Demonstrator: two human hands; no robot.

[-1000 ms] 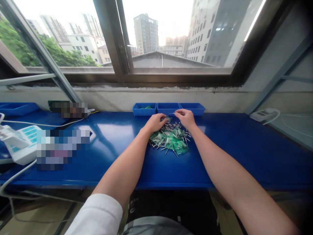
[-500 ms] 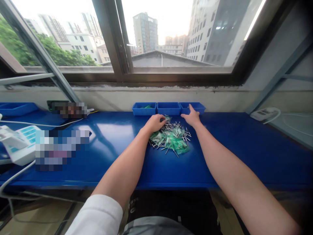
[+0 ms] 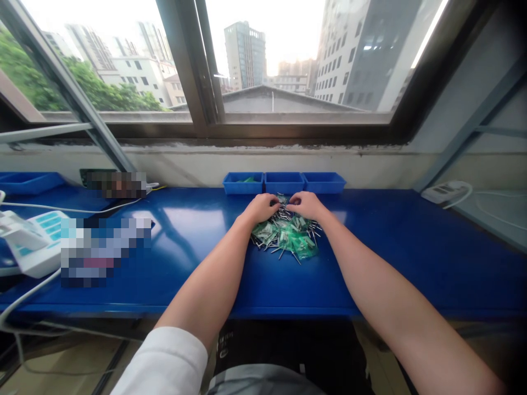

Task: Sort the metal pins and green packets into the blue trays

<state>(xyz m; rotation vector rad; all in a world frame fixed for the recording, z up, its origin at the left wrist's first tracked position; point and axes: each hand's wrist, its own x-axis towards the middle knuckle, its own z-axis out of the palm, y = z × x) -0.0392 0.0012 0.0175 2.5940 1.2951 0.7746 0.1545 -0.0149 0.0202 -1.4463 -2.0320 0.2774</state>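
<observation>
On the blue table [image 3: 288, 293], nearest the viewer, lies a loose heap of metal rods [image 3: 282, 215] and green plastic bags [image 3: 303, 246], the rods fanning out toward five o'clock (twelve being the window side). At ten o'clock on the heap rests the left hand [image 3: 260, 208], thumb and curled fingers narrowly apart; between one and two, the right hand [image 3: 308, 206] faces it in a similar narrow pinch. Whether either holds a rod cannot be told, as the fingertips are small and partly hidden. Beyond, near the wall, blue trays [image 3: 284, 188] stand in a row about twelve o'clock, the leftmost containing green material [image 3: 249, 180].

Likely faults: a rod pulled from beneath may snag a bag, since plastic and metal overlap, and drag neighbours along; outlying rods, being slender and unconfined, could roll if nudged; a fine rod could slip from so narrow a pinch.

Count: two hands; one heap; three trays in the row; at least three bags, overlap preventing an exact figure; rods, dozens, too entangled to number.
</observation>
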